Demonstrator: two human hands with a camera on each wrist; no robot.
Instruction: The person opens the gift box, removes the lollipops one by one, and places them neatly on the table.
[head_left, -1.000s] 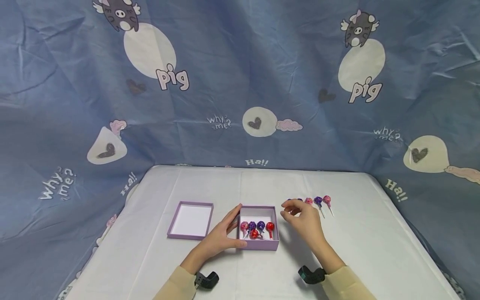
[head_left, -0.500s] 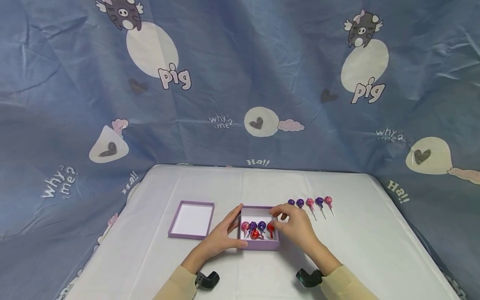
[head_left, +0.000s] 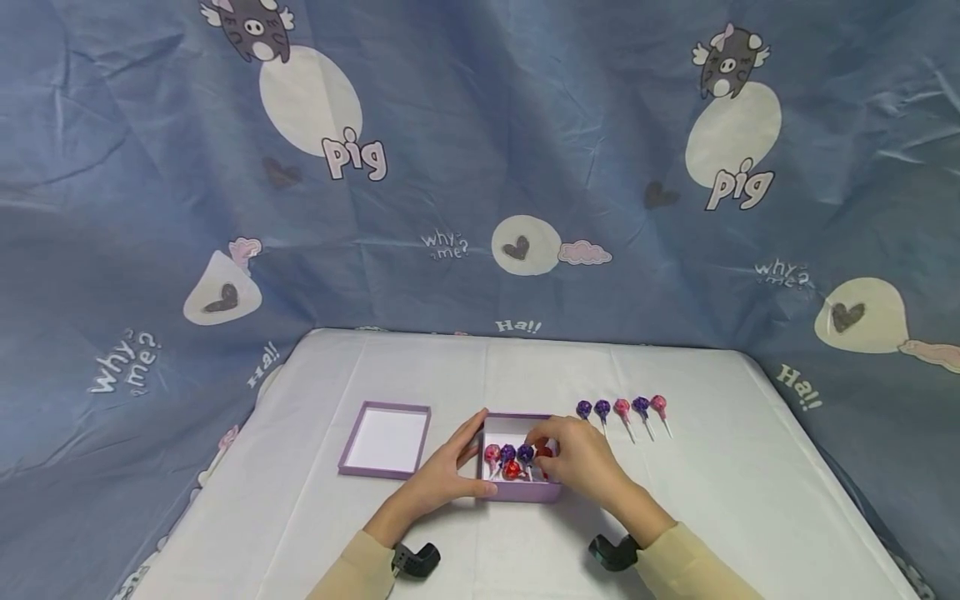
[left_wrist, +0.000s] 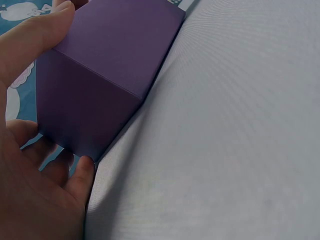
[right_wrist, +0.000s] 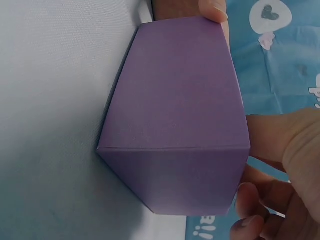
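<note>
The purple box sits upright on the white cloth; the left hand grips the box's left side, thumb laid on the front wall, fingers spread along the left wall; the right hand reaches over the box's right side with fingers bent, some tips inside; whether they pinch anything I cannot tell, as the hand partly hides a red lollipop there. Also in the box are a pink lollipop, two purple lollipops and a second red lollipop in front of them; the shallow lid lies left of the box, hollow side up; a row of five lollipops lies beyond the box and to its right.

The box looks like stiff card, probably light enough to slide if nudged; a hold across a corner or two facing walls should steady it, without squeezing the thin rim; the lollipops should be light and hard, their wrappers slick and their round heads apt to roll; pinching the stick just below the head seems surest; a drop could crack the candy.
</note>
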